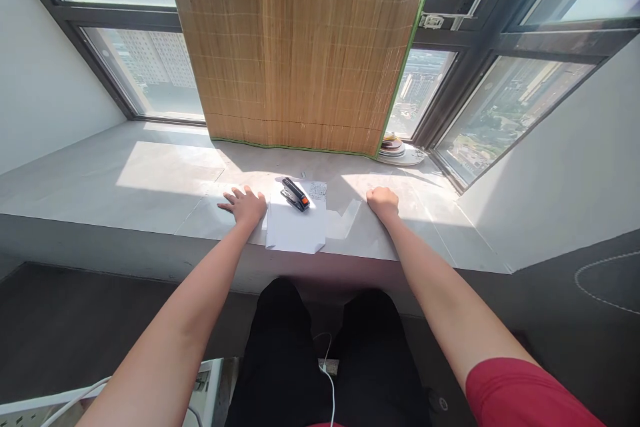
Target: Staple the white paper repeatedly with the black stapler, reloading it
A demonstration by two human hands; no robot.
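My left hand [243, 206] rests on the stone window sill with its fingers spread, beside the left edge of some white paper [295, 230]. On the upper part of the paper lies a black stapler [295, 194] with an orange-red patch at its near end. A dark printed or scribbled patch shows at the paper's upper right corner, and its lower right corner is bent. My right hand [383, 203] is closed in a fist on the sill, to the right of the paper and apart from it. Nothing shows in that fist. Neither hand touches the stapler.
A bamboo blind [300, 53] hangs over the window behind the sill [150, 173]. Stacked plates or discs [403, 155] stand at the back right corner. White walls close both ends. Below are my knees, a white cable [332, 393] and a white rack [213, 387] at lower left.
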